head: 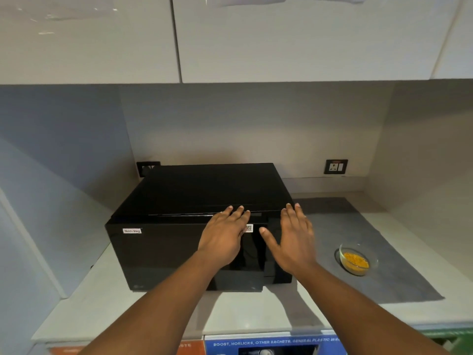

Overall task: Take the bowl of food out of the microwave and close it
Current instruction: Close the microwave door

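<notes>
Now both hands, the left hand and right hand, lie flat and empty against the black microwave, whose door looks shut. Right of it on the bench, a glass bowl of yellow food sits on a grey mat; likely breakable and slippery, best gripped by its rim.

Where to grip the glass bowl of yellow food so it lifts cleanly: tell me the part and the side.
Grip the glass bowl by its rim, coming from above with the right hand, which is nearer. It sits upright on the grey mat, right of the microwave, with open space around it. Its walls flare outward, so fingers under the rim should hold best.
</notes>
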Demonstrator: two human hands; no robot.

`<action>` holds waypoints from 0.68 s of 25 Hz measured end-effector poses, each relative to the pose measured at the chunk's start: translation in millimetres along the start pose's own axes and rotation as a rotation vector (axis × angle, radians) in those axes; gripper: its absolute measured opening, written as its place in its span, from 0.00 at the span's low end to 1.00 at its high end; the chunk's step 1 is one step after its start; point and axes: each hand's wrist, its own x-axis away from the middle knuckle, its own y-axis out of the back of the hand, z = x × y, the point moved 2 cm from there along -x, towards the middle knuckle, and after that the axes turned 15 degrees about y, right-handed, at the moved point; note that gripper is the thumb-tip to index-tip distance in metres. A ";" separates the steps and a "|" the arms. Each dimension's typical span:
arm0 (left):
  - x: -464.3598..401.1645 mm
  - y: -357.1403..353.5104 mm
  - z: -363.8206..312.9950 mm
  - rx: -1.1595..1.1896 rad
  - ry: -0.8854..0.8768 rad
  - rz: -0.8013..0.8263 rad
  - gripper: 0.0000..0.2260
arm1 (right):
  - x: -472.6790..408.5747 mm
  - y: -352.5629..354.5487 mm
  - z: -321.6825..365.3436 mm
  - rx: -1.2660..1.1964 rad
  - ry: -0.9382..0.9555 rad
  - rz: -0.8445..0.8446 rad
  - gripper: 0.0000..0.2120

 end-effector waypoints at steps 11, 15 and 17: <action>-8.8 -6.9 -1.6 0.056 0.026 -0.073 0.27 | -8.3 -0.4 9.6 0.078 -0.101 0.025 0.40; -10.2 -7.7 -1.7 0.054 0.012 -0.084 0.28 | -9.8 0.6 10.1 0.114 -0.105 0.035 0.40; -9.9 -7.1 -1.5 0.050 0.009 -0.088 0.28 | -11.0 2.3 11.0 0.135 -0.106 0.050 0.41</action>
